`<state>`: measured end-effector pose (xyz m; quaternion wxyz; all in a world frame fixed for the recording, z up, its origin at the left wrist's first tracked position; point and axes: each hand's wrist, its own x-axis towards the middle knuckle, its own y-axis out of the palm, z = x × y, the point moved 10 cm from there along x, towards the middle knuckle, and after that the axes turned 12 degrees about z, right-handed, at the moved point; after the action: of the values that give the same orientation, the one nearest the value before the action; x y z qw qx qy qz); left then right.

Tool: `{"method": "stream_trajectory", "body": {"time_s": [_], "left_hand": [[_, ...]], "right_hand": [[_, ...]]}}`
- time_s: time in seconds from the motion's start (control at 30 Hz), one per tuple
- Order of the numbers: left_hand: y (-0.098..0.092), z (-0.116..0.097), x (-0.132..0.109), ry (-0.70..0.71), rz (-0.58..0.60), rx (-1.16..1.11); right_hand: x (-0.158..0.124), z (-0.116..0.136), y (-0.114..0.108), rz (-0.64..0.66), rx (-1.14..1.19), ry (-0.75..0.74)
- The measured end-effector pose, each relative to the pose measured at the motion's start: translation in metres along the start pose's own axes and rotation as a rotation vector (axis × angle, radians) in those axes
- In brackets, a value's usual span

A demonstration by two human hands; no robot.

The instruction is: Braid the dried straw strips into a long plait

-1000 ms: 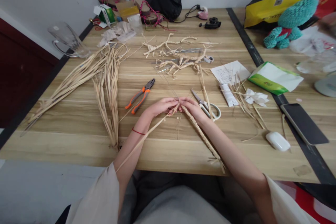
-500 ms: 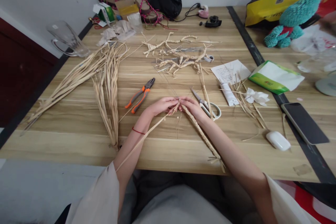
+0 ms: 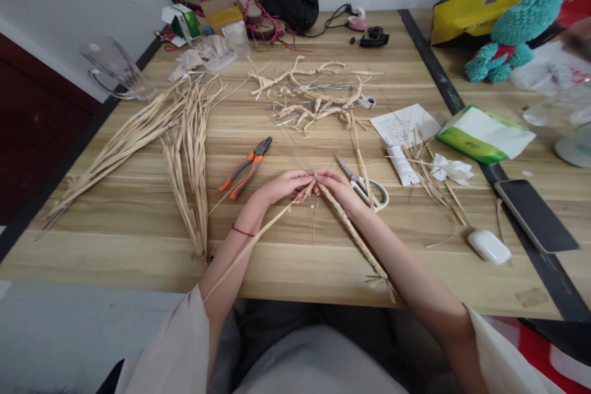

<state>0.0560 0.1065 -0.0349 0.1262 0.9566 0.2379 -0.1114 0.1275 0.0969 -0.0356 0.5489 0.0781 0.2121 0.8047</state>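
- The table (image 3: 286, 271) carries everything, and its place in view has barely shifted since the earlier frames.
- The straw bundle (image 3: 196, 154) spreads toward the surface's left edge, unmoved.
- Wrapped branching pieces (image 3: 323, 112) lie past the middle, toward the far edge, also unchanged.
- The wrapped stem (image 3: 348, 228) slants from both hands toward the near edge, its frayed end just short of that edge; its position matches a second ago.
- The left hand (image 3: 289, 186) and right hand (image 3: 339, 188) meet at the stem's upper end, fingers drawn close and pinching it; neither has visibly moved, so the work seems held at one spot, perhaps with tiny finger motions too fine to tell.
- Pliers (image 3: 246, 168) and scissors (image 3: 355, 183) rest either side, untouched.
- A loose strip (image 3: 270, 225) trails from the pinch along the left forearm.
- Thin wires (image 3: 302, 159) extend from the fingertips toward the far edge.
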Motion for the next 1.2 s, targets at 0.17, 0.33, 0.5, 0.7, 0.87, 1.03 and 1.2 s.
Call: {"method": "stream_trajectory", "body": {"time_s": [0.17, 0.33, 0.5, 0.7, 0.87, 1.03, 1.2], "left_hand": [[-0.0013, -0.0003, 0.0002, 0.008, -0.018, 0.005], [-0.0025, -0.0025, 0.0001, 0.018, -0.03, 0.012], [0.0, -0.0051, -0.0014, 0.021, -0.007, 0.032], [0.0043, -0.0069, -0.0026, 0.039, 0.032, 0.05], [0.0036, -0.0046, -0.0024, 0.035, 0.037, 0.094], [0.004, -0.0058, -0.0031, 0.038, 0.033, 0.069], [0.0046, -0.0063, -0.0036, 0.035, 0.037, 0.064]], "right_hand": [[0.0014, -0.0035, -0.001, 0.007, -0.005, 0.018], [0.0007, -0.0022, 0.0003, 0.012, -0.021, 0.019], [-0.0012, -0.0006, -0.0015, -0.024, -0.043, 0.03], [-0.0011, -0.0005, -0.0013, -0.026, -0.022, 0.031], [-0.002, 0.0008, -0.0003, -0.028, -0.007, 0.027], [-0.0018, 0.0, -0.0012, -0.039, -0.007, 0.034], [-0.0006, -0.0016, -0.0029, -0.039, -0.015, 0.029]]}}
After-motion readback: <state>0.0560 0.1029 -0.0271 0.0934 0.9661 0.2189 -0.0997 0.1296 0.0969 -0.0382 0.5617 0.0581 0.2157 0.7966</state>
